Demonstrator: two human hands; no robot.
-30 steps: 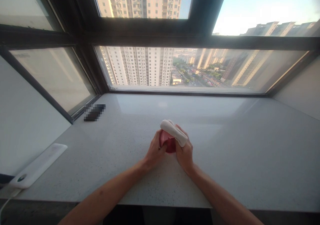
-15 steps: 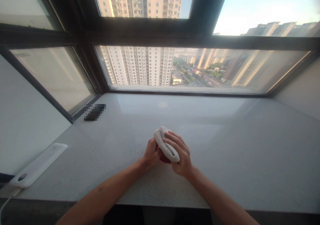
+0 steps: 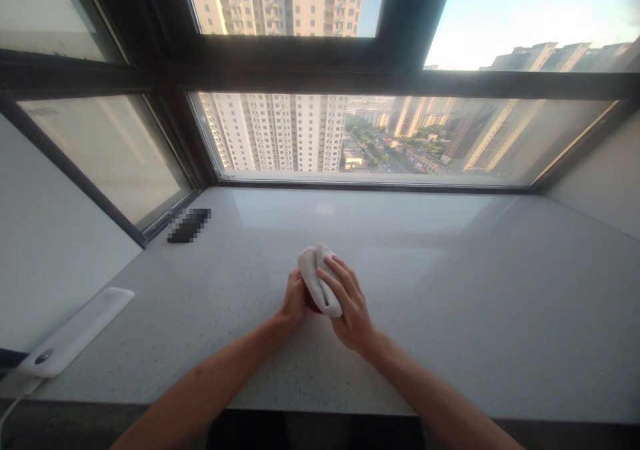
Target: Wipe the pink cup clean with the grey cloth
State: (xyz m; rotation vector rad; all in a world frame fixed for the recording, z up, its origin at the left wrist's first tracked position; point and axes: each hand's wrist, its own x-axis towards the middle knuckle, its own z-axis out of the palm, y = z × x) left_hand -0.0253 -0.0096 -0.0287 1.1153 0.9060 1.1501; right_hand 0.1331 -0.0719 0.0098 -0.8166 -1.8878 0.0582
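Big window point(image 3: 320, 83), pale speckled surface point(image 3: 450, 303) below. Long white device point(image 3: 80, 333) at left, cord attached. Dark pixelated item point(image 3: 190, 226) near window corner. Right hand point(image 3: 347, 300) pinches folded white cloth point(image 3: 320, 280), fingers draped over top. Left hand point(image 3: 295, 298) curled on left side of red item point(image 3: 312, 303), fingertips hidden. Red item sits under cloth, between hands, mostly covered.

A folded off-white fabric cloth point(image 3: 320, 283) tilts across a dark red object point(image 3: 312, 302), its near end lying farther right. The red piece is mostly hidden, showing just below the cloth's left side.
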